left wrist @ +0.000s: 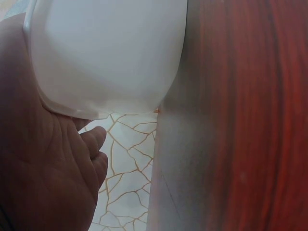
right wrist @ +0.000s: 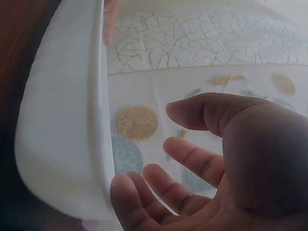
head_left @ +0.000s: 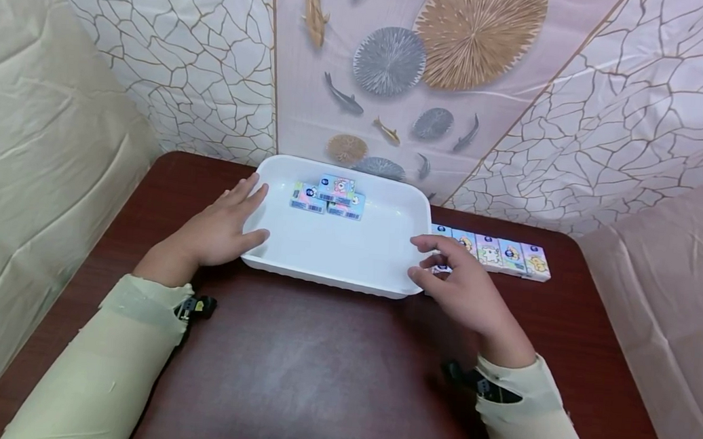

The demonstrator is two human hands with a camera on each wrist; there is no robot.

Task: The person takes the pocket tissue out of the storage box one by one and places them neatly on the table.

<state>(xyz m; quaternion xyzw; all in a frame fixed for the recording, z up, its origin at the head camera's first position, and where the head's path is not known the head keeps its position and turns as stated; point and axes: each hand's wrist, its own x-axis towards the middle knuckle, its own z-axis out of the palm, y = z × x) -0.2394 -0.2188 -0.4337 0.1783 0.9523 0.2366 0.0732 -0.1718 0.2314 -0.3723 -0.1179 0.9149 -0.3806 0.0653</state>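
A white rectangular tray (head_left: 337, 252) stands near the table's back edge. In it are three small printed packs with barcodes: one pack (head_left: 338, 186) rests on top of two side-by-side packs (head_left: 307, 201). My left hand (head_left: 222, 224) lies along the tray's left rim, fingers spread and thumb over the edge; the left wrist view has the palm (left wrist: 53, 163) against the tray's outer side (left wrist: 110, 57). Beside the right rim is my right hand (head_left: 466, 289), fingers loosely bent. Nothing sits between its thumb and fingers (right wrist: 192, 163) in the right wrist view.
A row of several similar packs with cartoon prints (head_left: 490, 253) lies on the table right of the tray, partly hidden by my right hand. The dark red table (head_left: 304, 366) extends toward me. A patterned cloth (head_left: 216, 53) hangs close behind the tray.
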